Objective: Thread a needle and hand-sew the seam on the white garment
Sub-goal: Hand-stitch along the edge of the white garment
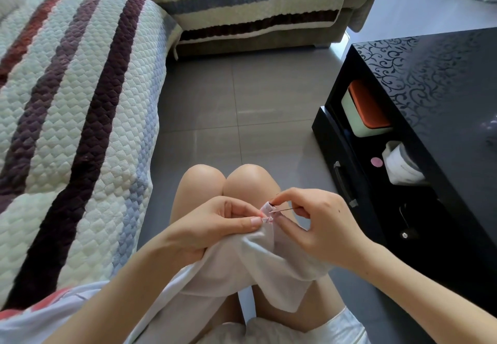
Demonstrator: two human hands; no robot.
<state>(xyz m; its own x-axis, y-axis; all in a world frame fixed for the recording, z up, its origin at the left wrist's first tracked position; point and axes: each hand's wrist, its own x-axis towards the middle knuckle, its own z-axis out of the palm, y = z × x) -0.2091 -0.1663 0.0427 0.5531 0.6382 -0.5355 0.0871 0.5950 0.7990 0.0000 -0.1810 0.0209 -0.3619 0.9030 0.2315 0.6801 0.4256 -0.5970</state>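
Observation:
A white garment [242, 268] hangs over my lap, bunched up between both hands above my knees. My left hand [215, 225] pinches a folded, pink-tinted edge of the garment [266, 210] between thumb and fingers. My right hand [320, 222] pinches a thin needle [282, 210], which lies nearly level with its tip in that folded edge. A short dark thread end shows at the fold. The rest of the thread is too fine to make out.
A striped quilted sofa cover [75, 128] lies to my left and ahead. A black coffee table [435, 106] stands at my right, its lower shelf holding an orange-lidded box [365, 109] and a white roll [400, 166]. Grey tiled floor [242, 101] lies ahead.

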